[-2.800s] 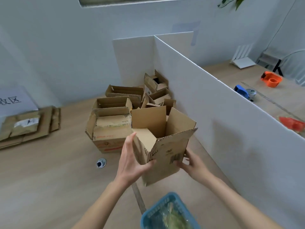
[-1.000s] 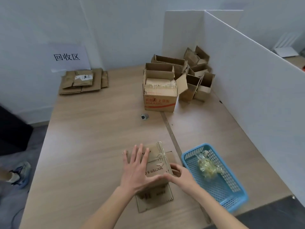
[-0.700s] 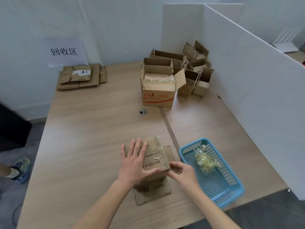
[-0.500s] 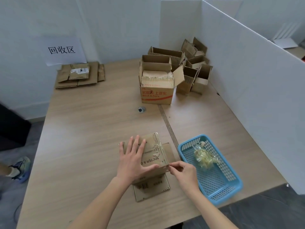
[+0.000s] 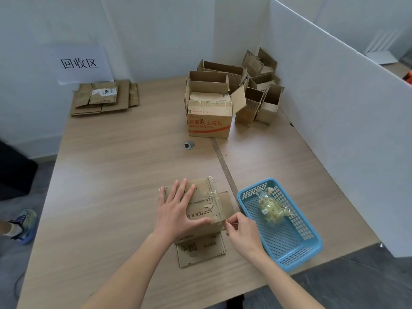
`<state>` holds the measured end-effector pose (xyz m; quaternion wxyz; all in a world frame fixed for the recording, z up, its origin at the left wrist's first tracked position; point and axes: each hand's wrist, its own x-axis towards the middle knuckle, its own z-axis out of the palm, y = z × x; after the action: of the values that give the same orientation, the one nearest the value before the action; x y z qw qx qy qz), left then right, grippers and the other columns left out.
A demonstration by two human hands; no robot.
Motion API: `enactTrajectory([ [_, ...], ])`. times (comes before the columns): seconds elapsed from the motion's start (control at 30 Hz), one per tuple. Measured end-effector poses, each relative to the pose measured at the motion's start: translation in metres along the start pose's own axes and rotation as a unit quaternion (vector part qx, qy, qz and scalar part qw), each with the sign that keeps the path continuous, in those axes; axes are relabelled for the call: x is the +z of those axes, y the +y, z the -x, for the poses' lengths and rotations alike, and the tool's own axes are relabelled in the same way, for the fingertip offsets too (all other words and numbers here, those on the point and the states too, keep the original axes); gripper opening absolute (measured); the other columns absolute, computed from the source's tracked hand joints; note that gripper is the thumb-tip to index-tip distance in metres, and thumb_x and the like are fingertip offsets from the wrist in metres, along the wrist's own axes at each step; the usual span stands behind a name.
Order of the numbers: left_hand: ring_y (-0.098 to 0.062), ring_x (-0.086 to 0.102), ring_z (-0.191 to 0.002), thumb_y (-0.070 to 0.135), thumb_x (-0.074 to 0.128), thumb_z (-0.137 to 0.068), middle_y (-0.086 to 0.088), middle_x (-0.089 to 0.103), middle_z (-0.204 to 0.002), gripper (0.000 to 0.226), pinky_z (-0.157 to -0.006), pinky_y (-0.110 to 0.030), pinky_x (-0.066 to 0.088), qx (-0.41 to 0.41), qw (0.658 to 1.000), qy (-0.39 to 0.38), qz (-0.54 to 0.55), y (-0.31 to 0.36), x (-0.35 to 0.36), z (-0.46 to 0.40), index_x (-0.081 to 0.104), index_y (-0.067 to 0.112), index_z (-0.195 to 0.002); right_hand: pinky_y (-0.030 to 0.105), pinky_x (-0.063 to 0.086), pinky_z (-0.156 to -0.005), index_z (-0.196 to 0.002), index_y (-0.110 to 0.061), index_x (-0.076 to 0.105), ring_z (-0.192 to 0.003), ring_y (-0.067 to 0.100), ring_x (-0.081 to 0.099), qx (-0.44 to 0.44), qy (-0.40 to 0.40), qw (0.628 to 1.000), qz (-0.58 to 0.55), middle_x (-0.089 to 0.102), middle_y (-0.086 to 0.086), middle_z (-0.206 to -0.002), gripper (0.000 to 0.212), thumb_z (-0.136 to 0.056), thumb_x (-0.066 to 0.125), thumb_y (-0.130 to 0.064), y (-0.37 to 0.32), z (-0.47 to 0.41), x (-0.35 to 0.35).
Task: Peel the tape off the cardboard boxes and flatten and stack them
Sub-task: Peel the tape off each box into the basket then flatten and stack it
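Far left, at the back of the surface (image 5: 111, 166): flat stack (image 5: 104, 98) of cardboard under a wall sign (image 5: 79, 63). Lower left, off the surface: a shoe (image 5: 22, 224) on the floor.

Near front edge, centre: small box (image 5: 200, 204), upside down, lettering inverted, one flap splayed toward the camera, clear tape (image 5: 211, 195) crossing its top. Left hand (image 5: 178, 212) laid flat on the box top, palm down, fingers (image 5: 181, 190) straight and spread wide, thumb stretched right along the near edge; forearm running in from the lower left, wrist level. Pressing, gripping nothing.

Right hand (image 5: 242, 230) just beside the box's near right corner, wrist cocked, fingers curled narrow, thumb and forefinger pinching at the tape end there; forearm coming in from the lower right.

Mid surface: a small round grommet (image 5: 188, 144), then a seam strip running front to back.

Right of the hands: blue basket (image 5: 296, 255), touching or nearly touching the box's flap, with a crumpled wad (image 5: 272, 208) of peeled tape inside.

Back right corner, against the white partition (image 5: 334, 121): open boxes (image 5: 245, 90) clustered together, a printed one (image 5: 209, 121) at the front.
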<state>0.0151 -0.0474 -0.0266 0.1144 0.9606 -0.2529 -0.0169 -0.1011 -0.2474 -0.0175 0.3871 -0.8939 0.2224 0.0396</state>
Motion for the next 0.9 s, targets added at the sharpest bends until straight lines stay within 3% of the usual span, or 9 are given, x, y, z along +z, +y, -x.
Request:
enactTrajectory([
  [0.17,-0.014,-0.005,-0.157,0.108,0.026,-0.062,0.009,0.004,-0.170,0.123,-0.124,-0.051,-0.013,-0.002,1.000,-0.011,0.001,0.000,-0.001,-0.001,0.021,0.036,-0.162,0.021,0.039,-0.064,-0.081,-0.021,0.058,-0.075,0.004,0.056,0.003,0.007,0.999,0.036,0.061,-0.010,-0.079,0.016,-0.094,0.067,-0.020,-0.006,0.002,0.002],
  [0.33,-0.014,-0.010,-0.157,0.108,0.019,-0.062,0.009,-0.003,-0.171,0.123,-0.123,-0.050,-0.016,0.001,0.999,-0.032,-0.013,0.000,-0.004,0.000,0.013,0.037,-0.162,0.036,0.055,-0.084,-0.086,-0.019,0.063,-0.086,0.012,0.067,0.067,-0.105,0.992,0.026,0.071,-0.005,-0.083,0.010,-0.095,0.064,-0.024,-0.023,-0.002,-0.023],
  [0.43,-0.015,-0.012,-0.157,0.107,0.019,-0.063,0.011,-0.007,-0.169,0.122,-0.123,-0.053,-0.013,0.013,0.999,-0.038,-0.015,-0.001,-0.006,0.000,0.007,0.036,-0.162,0.037,0.059,-0.083,-0.088,-0.018,0.065,-0.079,0.011,0.073,0.062,-0.150,0.987,-0.002,0.074,0.000,-0.079,0.008,-0.096,0.065,-0.020,-0.036,-0.013,-0.064],
  [0.5,-0.015,-0.009,-0.157,0.107,0.021,-0.064,0.012,-0.008,-0.168,0.122,-0.124,-0.054,-0.010,0.054,0.997,-0.046,-0.011,0.000,-0.005,-0.003,0.009,0.034,-0.162,0.035,0.061,-0.079,-0.086,-0.017,0.066,-0.072,0.009,0.073,0.045,-0.110,0.992,-0.039,0.074,-0.001,-0.076,0.011,-0.096,0.067,-0.020,-0.044,-0.030,-0.088],
  [0.57,-0.014,-0.006,-0.157,0.106,0.024,-0.064,0.011,-0.003,-0.169,0.123,-0.124,-0.055,-0.008,0.089,0.995,-0.047,-0.001,0.002,-0.005,-0.004,0.015,0.032,-0.162,0.033,0.058,-0.077,-0.085,-0.020,0.064,-0.076,0.012,0.071,-0.009,-0.045,0.999,0.009,0.071,-0.003,-0.077,0.012,-0.096,0.067,-0.024,-0.055,-0.048,-0.093],
  [0.67,-0.013,-0.007,-0.157,0.106,0.025,-0.065,0.010,0.001,-0.170,0.124,-0.124,-0.055,-0.006,0.097,0.994,-0.042,0.000,0.003,-0.004,-0.005,0.018,0.031,-0.163,0.026,0.053,-0.075,-0.092,-0.017,0.063,-0.083,0.012,0.065,-0.063,0.021,0.998,0.011,0.066,-0.004,-0.086,0.009,-0.097,0.066,-0.023,-0.068,-0.063,-0.065],
  [0.77,-0.011,-0.007,-0.156,0.106,0.027,-0.065,0.011,0.002,-0.170,0.123,-0.125,-0.054,-0.006,0.094,0.995,-0.038,0.012,0.002,-0.005,-0.005,0.020,0.031,-0.162,0.028,0.056,-0.080,-0.097,-0.014,0.068,-0.084,0.006,0.063,-0.094,0.071,0.993,-0.025,0.068,-0.004,-0.092,0.010,-0.098,0.066,-0.024,-0.060,-0.066,-0.040],
  [0.83,-0.010,-0.008,-0.156,0.106,0.025,-0.064,0.012,0.001,-0.170,0.123,-0.125,-0.054,-0.005,0.091,0.995,-0.044,0.012,0.001,-0.006,-0.005,0.020,0.032,-0.162,0.030,0.056,-0.089,-0.108,-0.015,0.073,-0.096,0.004,0.064,-0.157,0.039,0.987,-0.017,0.069,-0.004,-0.107,0.018,-0.101,0.062,-0.027,-0.042,-0.061,-0.034],
  [0.9,-0.010,-0.009,-0.156,0.106,0.025,-0.064,0.012,0.000,-0.170,0.123,-0.125,-0.054,-0.005,0.092,0.995,-0.046,0.010,0.001,-0.006,-0.006,0.019,0.032,-0.162,0.022,0.046,-0.105,-0.131,-0.024,0.067,-0.122,0.000,0.055,-0.208,-0.035,0.977,0.009,0.058,-0.011,-0.138,0.034,-0.103,0.055,-0.037,-0.022,-0.051,-0.035],
])
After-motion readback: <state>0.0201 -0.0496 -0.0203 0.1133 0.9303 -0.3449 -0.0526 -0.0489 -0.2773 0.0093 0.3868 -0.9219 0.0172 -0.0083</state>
